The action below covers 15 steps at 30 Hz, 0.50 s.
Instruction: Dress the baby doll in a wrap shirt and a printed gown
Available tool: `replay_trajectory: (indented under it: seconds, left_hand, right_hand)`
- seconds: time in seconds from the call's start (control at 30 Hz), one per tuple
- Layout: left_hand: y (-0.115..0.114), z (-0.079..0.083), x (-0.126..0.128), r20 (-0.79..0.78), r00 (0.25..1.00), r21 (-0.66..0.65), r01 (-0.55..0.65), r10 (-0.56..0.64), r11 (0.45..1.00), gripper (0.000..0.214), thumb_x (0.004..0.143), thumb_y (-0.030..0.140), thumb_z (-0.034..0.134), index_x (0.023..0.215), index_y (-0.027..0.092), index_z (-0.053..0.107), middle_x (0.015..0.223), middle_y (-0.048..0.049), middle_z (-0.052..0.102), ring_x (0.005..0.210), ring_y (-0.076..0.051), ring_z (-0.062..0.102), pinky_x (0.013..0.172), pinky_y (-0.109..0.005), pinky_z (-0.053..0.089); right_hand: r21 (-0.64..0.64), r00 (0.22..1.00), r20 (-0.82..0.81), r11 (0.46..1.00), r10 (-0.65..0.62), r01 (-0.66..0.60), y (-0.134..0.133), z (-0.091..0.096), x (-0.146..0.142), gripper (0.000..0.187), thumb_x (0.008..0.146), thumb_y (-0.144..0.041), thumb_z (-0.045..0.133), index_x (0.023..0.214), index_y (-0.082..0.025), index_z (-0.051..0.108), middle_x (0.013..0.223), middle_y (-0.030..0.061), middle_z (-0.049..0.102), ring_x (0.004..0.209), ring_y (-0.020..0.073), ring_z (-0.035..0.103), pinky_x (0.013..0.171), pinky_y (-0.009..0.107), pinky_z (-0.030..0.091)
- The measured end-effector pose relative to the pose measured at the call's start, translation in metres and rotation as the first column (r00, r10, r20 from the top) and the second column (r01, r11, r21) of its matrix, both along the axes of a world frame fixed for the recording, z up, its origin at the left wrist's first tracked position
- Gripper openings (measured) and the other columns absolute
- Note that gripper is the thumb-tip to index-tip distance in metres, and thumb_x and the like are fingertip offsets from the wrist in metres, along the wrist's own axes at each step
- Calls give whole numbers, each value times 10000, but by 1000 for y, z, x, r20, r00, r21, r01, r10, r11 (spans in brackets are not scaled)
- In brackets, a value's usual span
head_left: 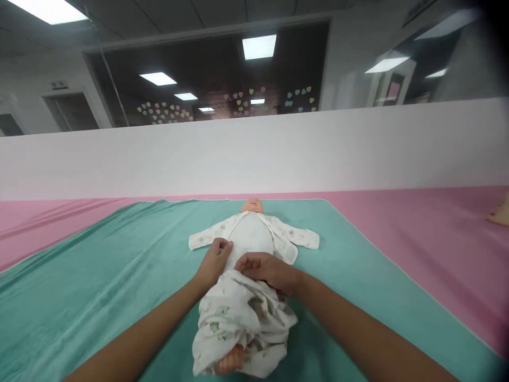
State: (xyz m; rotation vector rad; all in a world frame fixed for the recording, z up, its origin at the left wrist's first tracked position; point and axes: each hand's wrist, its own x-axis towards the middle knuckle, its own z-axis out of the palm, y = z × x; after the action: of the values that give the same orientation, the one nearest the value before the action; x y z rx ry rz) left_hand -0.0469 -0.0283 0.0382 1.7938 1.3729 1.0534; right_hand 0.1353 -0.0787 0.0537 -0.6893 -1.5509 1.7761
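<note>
A baby doll (251,236) lies on its back on a teal blanket (131,265), head away from me. Its white printed jacket (296,235) is spread open, sleeves out to both sides. White printed baby pants (226,307) are bunched around its legs, and one bare foot (231,361) shows at the near end. My left hand (216,260) is closed at the left side of the doll's waist; what its fingertips pinch is hidden. My right hand (266,269) lies over the front of the waist, its curled fingers closed on the top edge of the pants.
Pink sheeting (421,233) lies under and around the teal blanket. A low white wall (254,154) runs along the far side, with dark window glass (214,69) above it. A pale object (500,213) is cut off at the right edge.
</note>
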Motion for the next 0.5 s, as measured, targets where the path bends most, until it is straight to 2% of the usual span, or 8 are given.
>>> replay_trajectory:
  seconds: [0.1,0.2,0.27,0.33,0.5]
  left_hand:
    - [3,-12,-2,67,997,-45,-20,23,999,381,807,580,393,864,208,451,701,28,484,670,-151,476,657,-284,403]
    - [3,-18,-9,97,995,-97,38,-28,995,381,801,592,393,830,217,456,630,51,451,592,-131,430,569,-248,359]
    - [2,-18,-12,97,994,-87,54,-45,995,379,794,588,411,779,212,458,606,58,421,574,-120,402,540,-231,328]
    - [1,-16,-13,96,994,-96,69,-60,993,374,788,578,431,748,207,454,581,64,390,550,-111,375,511,-220,300]
    - [-6,-11,-11,175,969,-202,210,-176,957,306,806,523,441,807,217,438,533,83,388,471,-92,354,444,-202,262]
  right_hand:
    - [60,978,150,986,146,-156,0,8,21,310,676,-255,695,971,-179,639,944,33,623,851,128,570,764,257,443]
    - [17,905,374,974,202,-224,-1,19,32,429,600,-214,736,1016,-206,631,941,16,631,852,140,580,741,257,470]
    - [13,839,511,974,187,-225,-4,25,33,449,573,-212,746,1008,-217,636,902,4,642,825,146,590,701,243,478]
    - [31,779,607,976,154,-217,-8,32,32,393,583,-227,733,967,-218,648,875,-2,650,802,148,596,669,229,476]
    - [60,648,756,976,91,-208,-16,43,38,228,583,-211,699,804,-188,647,730,-17,625,655,119,559,524,187,409]
